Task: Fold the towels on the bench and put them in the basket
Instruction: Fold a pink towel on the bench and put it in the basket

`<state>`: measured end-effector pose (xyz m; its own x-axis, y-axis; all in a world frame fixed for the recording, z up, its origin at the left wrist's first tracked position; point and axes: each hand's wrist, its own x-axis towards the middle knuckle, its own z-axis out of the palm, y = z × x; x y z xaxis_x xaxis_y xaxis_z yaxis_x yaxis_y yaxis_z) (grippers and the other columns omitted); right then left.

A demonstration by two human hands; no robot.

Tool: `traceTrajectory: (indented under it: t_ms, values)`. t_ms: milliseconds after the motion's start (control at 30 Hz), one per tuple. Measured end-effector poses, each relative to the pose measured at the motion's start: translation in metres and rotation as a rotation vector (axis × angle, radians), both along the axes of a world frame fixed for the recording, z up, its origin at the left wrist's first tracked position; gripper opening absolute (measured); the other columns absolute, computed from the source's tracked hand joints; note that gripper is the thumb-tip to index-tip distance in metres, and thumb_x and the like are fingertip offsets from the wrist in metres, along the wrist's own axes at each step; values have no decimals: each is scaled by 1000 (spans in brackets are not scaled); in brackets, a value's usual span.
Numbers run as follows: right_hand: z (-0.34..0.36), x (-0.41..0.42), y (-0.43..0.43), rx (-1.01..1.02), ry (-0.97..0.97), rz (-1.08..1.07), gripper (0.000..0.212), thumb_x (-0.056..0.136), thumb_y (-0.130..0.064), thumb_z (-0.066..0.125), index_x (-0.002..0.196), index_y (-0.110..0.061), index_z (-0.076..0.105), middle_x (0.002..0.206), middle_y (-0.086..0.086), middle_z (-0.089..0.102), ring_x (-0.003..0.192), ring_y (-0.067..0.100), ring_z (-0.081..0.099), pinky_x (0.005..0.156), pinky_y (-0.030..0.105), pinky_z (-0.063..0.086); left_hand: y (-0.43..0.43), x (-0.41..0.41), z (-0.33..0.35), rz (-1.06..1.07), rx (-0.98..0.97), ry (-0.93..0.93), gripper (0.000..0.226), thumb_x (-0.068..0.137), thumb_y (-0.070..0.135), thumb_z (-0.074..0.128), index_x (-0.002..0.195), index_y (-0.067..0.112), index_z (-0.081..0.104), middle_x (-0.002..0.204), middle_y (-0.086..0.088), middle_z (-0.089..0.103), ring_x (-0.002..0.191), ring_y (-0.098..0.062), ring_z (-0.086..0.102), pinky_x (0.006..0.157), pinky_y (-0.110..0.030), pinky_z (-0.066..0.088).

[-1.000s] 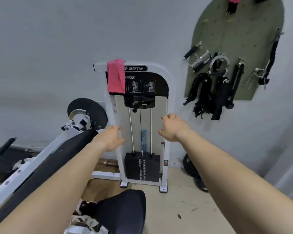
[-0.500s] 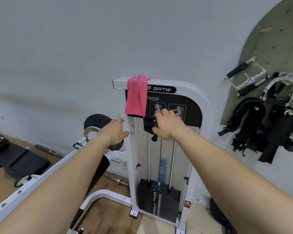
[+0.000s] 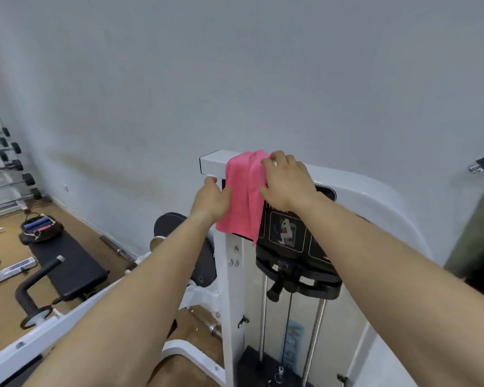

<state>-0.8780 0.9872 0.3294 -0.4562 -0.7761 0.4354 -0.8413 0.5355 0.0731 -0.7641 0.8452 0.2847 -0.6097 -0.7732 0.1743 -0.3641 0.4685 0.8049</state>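
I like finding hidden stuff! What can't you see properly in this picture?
Head view:
- Machine label: partly covered by pink towel and right hand.
- Left hand fingertips: hidden at the towel's edge, grip unclear.
- Basket contents: too small, blurred.
- Weight stack: cut off by bottom edge.

Gym: cable machine (image 3: 375,196), bench (image 3: 67,258), dumbbells (image 3: 16,148)

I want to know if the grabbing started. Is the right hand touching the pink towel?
Touching. The head view shows the right hand on the pink towel: its fingers curl over the top fold and its thumb presses the hanging front.
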Motion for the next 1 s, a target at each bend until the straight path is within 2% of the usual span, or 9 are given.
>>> traceTrajectory:
  t_ms: [67, 133, 200, 367, 500, 633, 767, 867, 1000]
  values:
    - [0, -16, -15, 3, 31, 28, 60, 93, -35, 46, 147, -12, 38, 146, 12, 40, 128, 32, 43, 107, 47, 35, -6, -20, 1, 43, 71, 44, 59, 102, 40, 43, 151, 9, 29, 146, -12, 48, 132, -30, 47, 100, -34, 37]
    - [-4, -28, -28, 6, 45, 37, 58, 94, -37, 43, 147, -12, 38, 143, 12, 45, 126, 32, 47, 104, 48, 37, -13, -37, -1, 61, 112, 72, 53, 102, 41, 43, 144, 9, 38, 139, -11, 53, 122, -28, 51, 92, -31, 37]
    - [-10, -33, -37, -7, 72, 19, 54, 95, -36, 43, 144, -13, 42, 139, 11, 49, 122, 33, 50, 97, 48, 40, -18, -47, -3, 49, 119, 101, 46, 100, 40, 49, 132, 8, 49, 124, -7, 60, 106, -23, 56, 84, -30, 39]
    - [-15, -37, -42, -135, 166, 53, 34, 95, -26, 51, 129, -18, 55, 126, 6, 57, 112, 30, 54, 88, 42, 42, -21, -49, -7, 10, 65, 110, 20, 92, 32, 64, 100, 14, 60, 91, 3, 66, 88, -19, 64, 65, -29, 46]
    - [-7, -31, -37, -260, 48, 210, 23, 95, -18, 50, 115, -19, 61, 118, 3, 61, 105, 29, 54, 83, 39, 39, -16, -31, -4, -41, 33, 142, 21, 86, 30, 71, 98, 15, 64, 92, 1, 69, 82, -17, 64, 64, -28, 47]
    - [2, -1, -30, -331, 9, 312, 20, 93, -20, 52, 108, -17, 63, 107, 4, 64, 100, 29, 56, 78, 39, 41, -3, 8, 8, -199, 101, 195, 17, 90, 26, 68, 95, 10, 69, 87, 2, 71, 72, -5, 64, 61, -15, 47]
    - [-2, 42, -25, -286, 8, 338, 17, 92, -24, 49, 102, -20, 63, 102, 0, 65, 94, 28, 60, 72, 41, 47, 2, 58, 15, -168, 198, 254, 33, 91, 35, 54, 82, 5, 64, 75, -4, 60, 69, -18, 51, 68, -32, 41]
    - [-13, 78, -16, -251, -31, 338, 14, 93, -27, 50, 97, -21, 62, 99, 2, 67, 88, 30, 62, 67, 40, 48, 1, 98, 7, -110, 151, 244, 37, 99, 32, 52, 83, 1, 65, 74, -6, 59, 67, -17, 49, 64, -30, 39]
    - [-32, 132, 4, -115, -96, 326, 12, 91, -30, 54, 91, -23, 63, 90, -1, 67, 84, 28, 62, 64, 36, 44, 6, 151, -10, -82, 71, 275, 15, 92, 25, 69, 94, 10, 68, 74, 0, 62, 64, -14, 54, 60, -26, 44]
